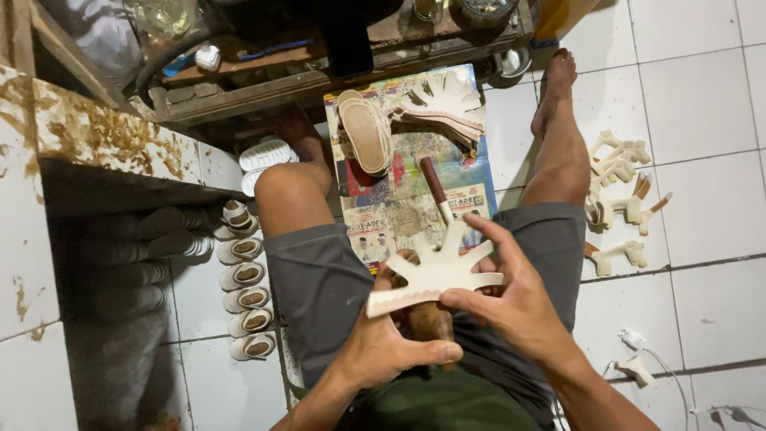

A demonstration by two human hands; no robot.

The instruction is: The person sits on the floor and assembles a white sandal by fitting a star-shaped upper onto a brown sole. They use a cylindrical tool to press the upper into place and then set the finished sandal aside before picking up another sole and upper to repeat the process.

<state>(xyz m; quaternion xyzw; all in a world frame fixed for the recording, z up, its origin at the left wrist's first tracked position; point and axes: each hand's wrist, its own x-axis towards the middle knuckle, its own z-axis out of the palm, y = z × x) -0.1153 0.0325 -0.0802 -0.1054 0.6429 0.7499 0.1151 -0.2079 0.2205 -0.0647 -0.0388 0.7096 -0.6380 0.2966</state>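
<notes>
My left hand [391, 347] is closed around a brown wooden block [431, 321] that stands on my lap between my thighs, thumb lying across its near side, so the block serves as a steady post to work on. Resting flat across the top of that block is a pale, cream-coloured cut-out piece [435, 271] with several strap-like prongs fanning away from me. My right hand [511, 299] pinches the right edge of this piece, thumb underneath and fingers curled over the top, pressing it down onto the block so it does not slide.

I am sitting on a white tiled floor [702, 96] in grey shorts, knees spread and bare feet stretched ahead. Between my legs, just beyond the hands, lies a colourful printed sheet [399, 199], apparently protecting the tiles. On it rests a tool with a dark red handle [435, 185], and farther off a tan sandal sole [367, 136] beside a stack of similar pronged cut-outs [443, 104].

To my right, more pale cut-outs [622, 199] are scattered on the floor within reach. To my left, a row of small shoe soles [246, 299] lines up beside my thigh.
</notes>
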